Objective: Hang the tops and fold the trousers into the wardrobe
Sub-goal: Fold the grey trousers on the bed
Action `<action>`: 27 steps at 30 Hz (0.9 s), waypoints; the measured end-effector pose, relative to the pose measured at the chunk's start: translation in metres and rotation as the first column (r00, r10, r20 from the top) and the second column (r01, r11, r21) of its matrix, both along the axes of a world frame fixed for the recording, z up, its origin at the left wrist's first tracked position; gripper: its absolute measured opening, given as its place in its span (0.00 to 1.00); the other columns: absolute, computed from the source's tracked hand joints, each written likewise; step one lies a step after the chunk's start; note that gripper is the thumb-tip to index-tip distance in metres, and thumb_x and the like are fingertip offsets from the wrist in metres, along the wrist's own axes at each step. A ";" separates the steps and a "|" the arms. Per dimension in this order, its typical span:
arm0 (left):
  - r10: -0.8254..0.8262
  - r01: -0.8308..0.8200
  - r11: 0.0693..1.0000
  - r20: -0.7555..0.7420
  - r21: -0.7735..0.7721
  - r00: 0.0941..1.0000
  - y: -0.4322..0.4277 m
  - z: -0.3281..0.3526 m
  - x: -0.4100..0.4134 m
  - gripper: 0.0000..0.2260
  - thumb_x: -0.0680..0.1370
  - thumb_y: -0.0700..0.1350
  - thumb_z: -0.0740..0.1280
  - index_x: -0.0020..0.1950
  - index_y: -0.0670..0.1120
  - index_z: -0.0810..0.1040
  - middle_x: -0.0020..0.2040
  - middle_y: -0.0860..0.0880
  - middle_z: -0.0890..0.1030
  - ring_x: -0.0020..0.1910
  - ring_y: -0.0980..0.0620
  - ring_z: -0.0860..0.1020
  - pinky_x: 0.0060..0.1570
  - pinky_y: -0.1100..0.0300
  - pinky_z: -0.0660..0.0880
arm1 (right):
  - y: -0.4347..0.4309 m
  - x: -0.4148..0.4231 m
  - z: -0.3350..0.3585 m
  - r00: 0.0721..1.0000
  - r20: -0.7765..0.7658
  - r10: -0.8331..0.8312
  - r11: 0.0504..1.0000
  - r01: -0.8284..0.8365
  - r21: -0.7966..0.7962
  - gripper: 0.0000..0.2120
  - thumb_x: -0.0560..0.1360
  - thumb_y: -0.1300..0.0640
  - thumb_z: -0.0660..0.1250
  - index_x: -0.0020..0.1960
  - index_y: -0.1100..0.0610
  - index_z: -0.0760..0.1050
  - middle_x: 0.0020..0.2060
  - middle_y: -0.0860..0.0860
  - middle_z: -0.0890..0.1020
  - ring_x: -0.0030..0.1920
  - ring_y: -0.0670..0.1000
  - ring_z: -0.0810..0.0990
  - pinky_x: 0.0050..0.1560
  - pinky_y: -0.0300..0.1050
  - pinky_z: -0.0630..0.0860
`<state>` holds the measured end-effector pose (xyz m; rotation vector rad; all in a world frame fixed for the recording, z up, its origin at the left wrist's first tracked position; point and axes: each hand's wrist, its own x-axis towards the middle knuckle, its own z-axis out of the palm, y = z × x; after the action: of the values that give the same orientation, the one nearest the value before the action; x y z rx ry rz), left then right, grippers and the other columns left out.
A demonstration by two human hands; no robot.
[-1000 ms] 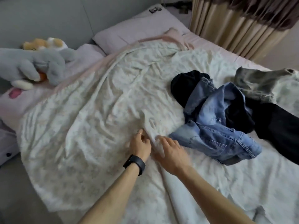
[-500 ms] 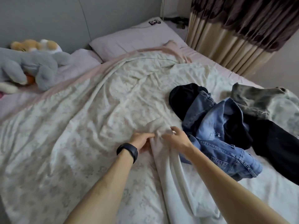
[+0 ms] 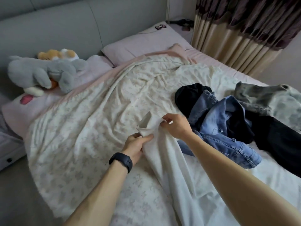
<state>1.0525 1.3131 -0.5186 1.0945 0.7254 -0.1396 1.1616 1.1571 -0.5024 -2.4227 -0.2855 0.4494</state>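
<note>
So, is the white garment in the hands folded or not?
Not folded. The white garment trails loose and creased down the bedspread; the left hand and right hand pinch its far end.

- A padded grey headboard [image 3: 57, 25] with vertical seams stands behind the bed.
- A cream duvet [image 3: 81, 128] with a pale floral print covers most of the bed; a pink sheet [image 3: 210, 58] shows at the far right edge.
- A pale pink pillow [image 3: 146, 41] lies against the headboard.
- A grey plush toy [image 3: 48, 72] lies at the left, and an orange-and-white plush toy [image 3: 57, 53] lies behind it.
- A pleated curtain [image 3: 236, 38], beige below and dark patterned above, hangs at the right.
- The floor [image 3: 16, 193] is grey.
- The light is soft and dim.
</note>
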 end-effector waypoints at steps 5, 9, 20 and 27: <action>0.203 -0.204 0.755 0.073 0.623 0.976 0.028 -0.018 -0.004 0.05 0.74 0.49 0.75 0.44 0.53 0.80 0.40 0.53 0.84 0.43 0.54 0.83 0.42 0.60 0.78 | 0.023 -0.010 -0.017 0.991 -0.018 -0.131 0.945 0.130 0.300 0.09 0.78 0.55 0.71 0.57 0.46 0.80 0.49 0.38 0.83 0.44 0.39 0.82 0.42 0.31 0.73; 0.249 0.017 0.744 -0.300 0.668 0.921 0.051 -0.052 -0.017 0.18 0.79 0.51 0.69 0.65 0.44 0.75 0.61 0.43 0.80 0.55 0.42 0.79 0.54 0.51 0.76 | 0.001 -0.044 -0.038 0.964 -0.137 -0.226 0.915 0.259 0.309 0.15 0.77 0.54 0.72 0.63 0.51 0.78 0.56 0.45 0.83 0.49 0.40 0.83 0.55 0.39 0.79; 0.313 -0.149 0.783 -0.175 0.604 0.934 0.076 -0.070 -0.030 0.14 0.76 0.53 0.73 0.41 0.46 0.73 0.40 0.51 0.78 0.38 0.53 0.77 0.33 0.61 0.68 | -0.043 -0.089 -0.108 0.973 0.013 -0.228 0.970 0.229 -0.083 0.05 0.80 0.55 0.67 0.52 0.54 0.81 0.47 0.54 0.82 0.48 0.58 0.81 0.46 0.48 0.73; 0.161 -0.051 0.930 -0.279 0.363 0.947 0.080 -0.082 -0.033 0.18 0.73 0.54 0.75 0.56 0.45 0.79 0.50 0.47 0.84 0.49 0.45 0.83 0.47 0.47 0.81 | -0.018 -0.072 -0.099 0.979 -0.042 -0.199 0.973 0.192 -0.130 0.10 0.78 0.49 0.65 0.58 0.49 0.79 0.55 0.48 0.82 0.54 0.55 0.81 0.46 0.45 0.70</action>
<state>1.0195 1.3928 -0.6006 1.3892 1.1179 -0.0863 1.0899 1.1390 -0.6014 -2.5251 0.0069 0.4555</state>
